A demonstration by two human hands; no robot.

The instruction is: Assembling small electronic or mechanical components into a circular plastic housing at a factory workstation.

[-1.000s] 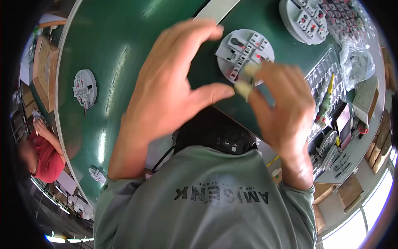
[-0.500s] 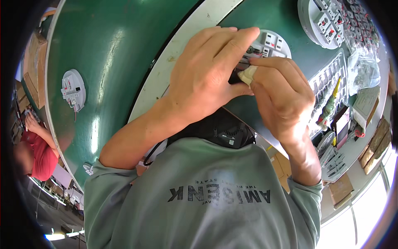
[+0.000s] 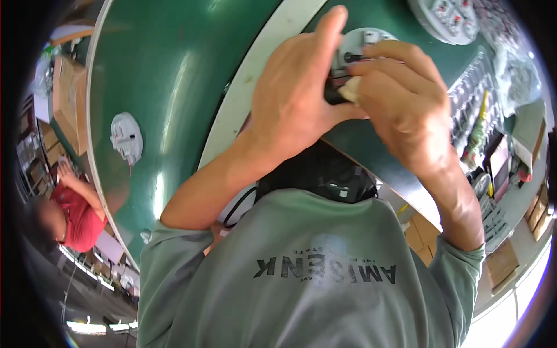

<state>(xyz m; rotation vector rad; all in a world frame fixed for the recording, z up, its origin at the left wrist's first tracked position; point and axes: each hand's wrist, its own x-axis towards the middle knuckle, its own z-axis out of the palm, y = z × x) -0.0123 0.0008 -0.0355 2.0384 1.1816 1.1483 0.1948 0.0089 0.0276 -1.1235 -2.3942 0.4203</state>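
Observation:
My left hand point(image 3: 299, 93) curves around the near left side of a light grey round plastic base point(image 3: 368, 36), thumb and index finger spread along it. White blocks stand on the base. My right hand point(image 3: 406, 101) is closed over its near right side, fingertips pinched together. A pale covering point(image 3: 350, 90) wraps one right fingertip. A small black round-ended part point(image 3: 351, 57) shows beside the right fingers, with a dark and reddish area below it between the hands. What the right fingertips grip is hidden.
A similar grey base point(image 3: 126, 139) lies on the green table at left; another with white blocks point(image 3: 447, 20) is at far right. Near it are a clear tray point(image 3: 467, 87), plastic bags point(image 3: 516, 81) and a green-and-yellow tool point(image 3: 478, 130). A person in red point(image 3: 81, 214) sits at far left.
The whole view has shifted, moving the table leftovers rightward. My left index finger points more upward, and the right fingers have spread further over the base. The black round-ended part shows more plainly.

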